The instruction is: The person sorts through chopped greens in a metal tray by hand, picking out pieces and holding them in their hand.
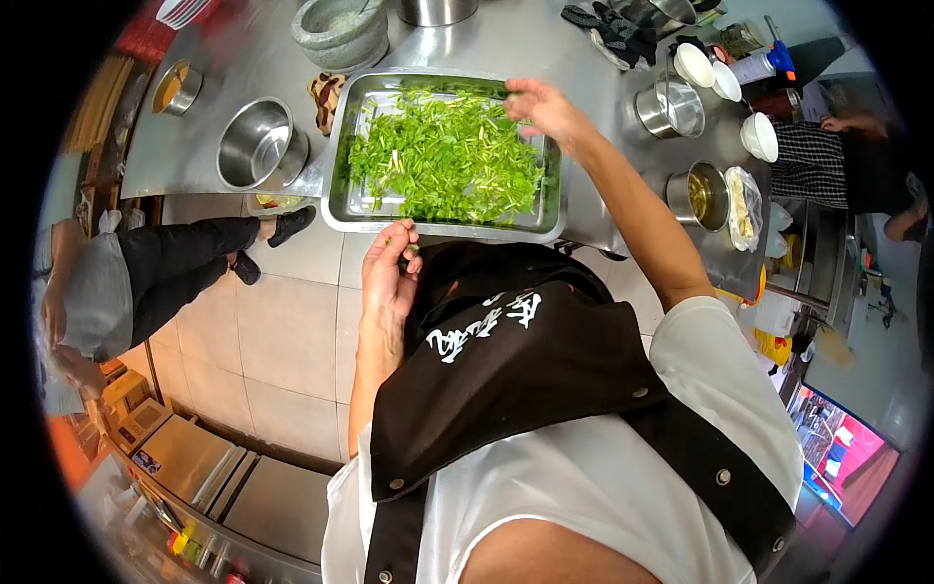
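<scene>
One heap of chopped greens: leafy, bright green pieces with paler stems are lying loose inside the tray, covering most of its floor and spreading wider from left to right than from front to back.
Tray: a shallow, rectangular, silver metal tray is holding the heap, its long axis running roughly left to right across the front of the body.
Right hand: the bare right hand is hovering at the tray's far right corner, with the heap lying to its left and nearer the body; it is reaching closer to the greens than the other hand.
Right fingers: they are bending loosely and standing apart, visibly gripping nothing.
Left hand: the bare left hand is hanging by the near rim, left of its middle, with the heap lying beyond that rim and to the right.
Left fingers: they are curling together; whether they are pinching a small piece or touching the rim, I cannot tell.
Table: a grey, brushed-metal worktop is supporting the tray.
Left neighbour: a round, silver metal pot is standing near the tray.
</scene>
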### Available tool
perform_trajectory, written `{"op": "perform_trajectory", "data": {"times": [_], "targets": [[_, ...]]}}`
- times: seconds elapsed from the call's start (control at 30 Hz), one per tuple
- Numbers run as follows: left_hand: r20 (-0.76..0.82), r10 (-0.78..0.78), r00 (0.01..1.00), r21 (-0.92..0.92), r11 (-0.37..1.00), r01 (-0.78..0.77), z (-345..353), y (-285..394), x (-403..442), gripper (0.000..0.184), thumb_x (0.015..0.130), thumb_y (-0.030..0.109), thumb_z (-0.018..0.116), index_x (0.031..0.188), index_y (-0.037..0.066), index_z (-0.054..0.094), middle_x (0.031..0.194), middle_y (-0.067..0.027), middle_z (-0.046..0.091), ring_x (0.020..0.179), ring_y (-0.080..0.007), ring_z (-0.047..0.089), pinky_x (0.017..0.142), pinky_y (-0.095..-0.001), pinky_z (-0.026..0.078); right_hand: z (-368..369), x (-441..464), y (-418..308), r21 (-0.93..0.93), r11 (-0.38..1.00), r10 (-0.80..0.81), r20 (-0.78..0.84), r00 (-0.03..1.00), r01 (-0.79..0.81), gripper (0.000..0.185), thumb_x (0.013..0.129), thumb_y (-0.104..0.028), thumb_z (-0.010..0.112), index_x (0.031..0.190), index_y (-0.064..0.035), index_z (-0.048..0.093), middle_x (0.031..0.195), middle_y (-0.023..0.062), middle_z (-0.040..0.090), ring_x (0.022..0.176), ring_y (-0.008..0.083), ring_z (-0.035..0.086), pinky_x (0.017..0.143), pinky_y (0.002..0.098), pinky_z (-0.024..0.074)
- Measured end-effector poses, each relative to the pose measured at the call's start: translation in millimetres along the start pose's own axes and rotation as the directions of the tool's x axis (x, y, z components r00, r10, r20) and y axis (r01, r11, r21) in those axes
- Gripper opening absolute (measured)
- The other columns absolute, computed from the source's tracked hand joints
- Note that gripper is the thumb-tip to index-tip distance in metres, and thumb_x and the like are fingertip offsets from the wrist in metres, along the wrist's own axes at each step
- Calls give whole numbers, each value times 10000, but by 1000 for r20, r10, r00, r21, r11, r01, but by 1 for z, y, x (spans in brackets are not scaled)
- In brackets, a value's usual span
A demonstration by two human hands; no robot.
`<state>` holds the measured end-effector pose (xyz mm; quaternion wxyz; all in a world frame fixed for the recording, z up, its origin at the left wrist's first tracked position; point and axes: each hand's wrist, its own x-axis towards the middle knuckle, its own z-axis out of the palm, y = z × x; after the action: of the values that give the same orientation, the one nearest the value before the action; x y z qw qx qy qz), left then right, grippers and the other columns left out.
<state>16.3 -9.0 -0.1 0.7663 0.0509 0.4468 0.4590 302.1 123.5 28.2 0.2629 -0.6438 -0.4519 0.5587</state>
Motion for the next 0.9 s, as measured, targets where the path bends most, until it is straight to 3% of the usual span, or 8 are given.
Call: {"op": "perform_trajectory", "data": {"times": [0.13, 0.23, 0.27, 0.43, 0.63, 0.73, 0.8, 0.9], "targets": [[12, 14, 1000, -18, 1000, -14, 0, -1, -2, 141, 887, 116, 594, 994, 24, 586, 795, -22, 590, 596, -62, 447, 500, -187, 343, 22, -17, 14, -78, 990, 125, 98, 987, -118, 480, 884, -188, 544, 1332, -89, 404, 1220, 95, 521, 1074, 180, 524, 884, 349, 458], [9, 7, 1000, -21, 1000, -7, 0, -1, -2, 145, 888, 112, 590, 1004, 25, 585, 789, -19, 589, 597, -62, 447, 504, -188, 341, 34, -17, 9, 302, 952, -22, 227, 974, -49, 479, 892, -179, 536, 1342, -100, 392, 1250, 87, 497, 1088, 191, 522, 894, 343, 461], [8, 5, 1000, -26, 1000, -5, 0, -1, -1, 147, 887, 114, 592, 1004, 24, 586, 786, -19, 588, 594, -62, 446, 504, -187, 341, 35, -11, 7, 295, 951, -129, 95, 987, 96, 438, 885, -160, 551, 1306, -101, 445, 1179, 72, 546, 1037, 166, 543, 862, 306, 467], [-3, 16, 1000, -15, 1000, -16, 1, -1, -1, 140, 872, 115, 620, 974, 24, 592, 789, -21, 590, 584, -60, 444, 492, -181, 343, 28, 0, 2, -290, 885, -352, 94, 931, 364, 319, 840, -139, 599, 1157, -136, 578, 955, 28, 619, 836, 138, 577, 749, 273, 484], [-6, 20, 1000, -19, 1000, -20, 3, -1, -3, 131, 872, 116, 621, 965, 27, 595, 788, -18, 592, 584, -57, 441, 492, -177, 341, 74, -18, 17, -706, 410, -541, 321, 777, 577, 221, 765, -185, 676, 984, -172, 652, 833, 2, 615, 814, 211, 606, 713, 359, 497], [-2, 12, 1000, -26, 1000, -12, 4, 0, -5, 141, 874, 120, 619, 974, 22, 598, 788, -19, 591, 580, -56, 436, 489, -178, 339, 70, -4, 13, -606, 651, -443, 186, 877, 457, 172, 783, -166, 672, 955, -147, 664, 804, -6, 639, 723, 174, 608, 637, 313, 488], [11, 10, 1000, -30, 1000, -10, 8, 4, -8, 156, 875, 123, 619, 986, 16, 599, 790, -20, 590, 575, -56, 433, 485, -178, 337, 59, -3, 7, -194, 941, -232, 232, 945, 279, 162, 798, -148, 662, 956, -110, 660, 790, 1, 645, 678, 130, 591, 604, 266, 470], [62, 10, 998, 14, 1000, -11, 20, 8, -10, 179, 876, 130, 620, 998, 1, 597, 797, -23, 591, 567, -52, 431, 476, -179, 334, 52, -15, -11, 142, 989, -79, 343, 936, 31, 194, 812, -103, 642, 994, -35, 648, 814, 4, 637, 680, 57, 554, 601, 190, 440]]}}
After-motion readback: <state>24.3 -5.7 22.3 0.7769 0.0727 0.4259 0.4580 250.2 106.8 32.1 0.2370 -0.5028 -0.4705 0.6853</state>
